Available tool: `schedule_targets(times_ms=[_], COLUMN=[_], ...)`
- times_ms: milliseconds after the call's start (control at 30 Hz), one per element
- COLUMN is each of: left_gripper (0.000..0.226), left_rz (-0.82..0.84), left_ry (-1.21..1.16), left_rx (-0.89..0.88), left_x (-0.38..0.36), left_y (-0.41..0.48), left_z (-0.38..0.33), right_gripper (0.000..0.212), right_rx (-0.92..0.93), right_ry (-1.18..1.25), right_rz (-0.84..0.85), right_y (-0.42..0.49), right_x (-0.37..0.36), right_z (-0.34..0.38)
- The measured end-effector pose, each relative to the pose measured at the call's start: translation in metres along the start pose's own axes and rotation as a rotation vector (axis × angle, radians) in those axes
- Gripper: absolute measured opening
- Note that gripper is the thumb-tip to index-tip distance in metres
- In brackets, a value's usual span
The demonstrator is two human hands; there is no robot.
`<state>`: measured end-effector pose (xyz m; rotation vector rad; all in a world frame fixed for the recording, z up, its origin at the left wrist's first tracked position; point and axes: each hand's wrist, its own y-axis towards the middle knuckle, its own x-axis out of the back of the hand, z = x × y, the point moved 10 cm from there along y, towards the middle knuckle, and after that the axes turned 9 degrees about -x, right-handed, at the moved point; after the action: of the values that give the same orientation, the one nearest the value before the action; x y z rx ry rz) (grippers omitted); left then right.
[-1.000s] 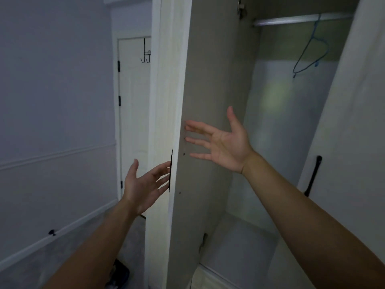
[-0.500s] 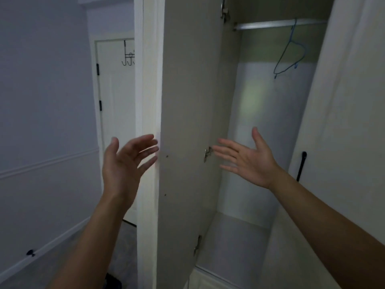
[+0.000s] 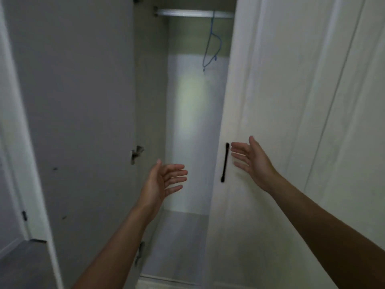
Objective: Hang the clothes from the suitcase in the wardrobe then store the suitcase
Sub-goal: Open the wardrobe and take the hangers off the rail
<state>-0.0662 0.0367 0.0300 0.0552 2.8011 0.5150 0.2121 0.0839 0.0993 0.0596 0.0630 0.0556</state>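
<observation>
In the wardrobe hangs one blue hanger.

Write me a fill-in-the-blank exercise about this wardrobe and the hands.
One ____ hanger hangs from the rail.
The right hand is open beside a ____ door handle.
The left hand holds ____.
Missing words: blue, black, nothing.

Dim room; grey floor, seemingly carpet, beside a white door.
</observation>
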Motion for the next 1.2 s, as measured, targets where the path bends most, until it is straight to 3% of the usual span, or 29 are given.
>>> schedule_targets(times_ms=[67,300,633,800,1033,1200], left_gripper=[0.069,0.070,0.090,0.090,0.094,0.094], left_rz=[-0.006,-0.019,-0.018,0.108,0.496,0.559], left_ry=[0.036,0.086,-0.095,-0.106,-0.176,-0.182], left_rx=[0.067,0.252,0.233,0.286,0.385,0.398], left_x=[-0.018,-0.082,-0.106,-0.106,-0.142,-0.177], left_y=[0.023,0.087,0.102,0.062,-0.023,-0.063], left_z=[0.036,0.132,0.166,0.151,0.128,0.128], right_gripper=[0.062,0.061,0.062,0.059,0.051,0.054], right_rx=[-0.006,-0.028,-0.083,-0.050,-0.047,-0.037], right_ry=[-0.003,-0.089,-0.068,-0.120,-0.034,-0.015], right_rz=[-0.052,0.035,0.084,0.004,-0.069,-0.172], right_y=[0.011,0.045,0.043,-0.010,-0.109,-0.160], right_x=[0.021,0.014,0.012,0.019,0.050,0.068], right_z=[-0.012,-0.022,-0.037,-0.032,-0.027,-0.020])
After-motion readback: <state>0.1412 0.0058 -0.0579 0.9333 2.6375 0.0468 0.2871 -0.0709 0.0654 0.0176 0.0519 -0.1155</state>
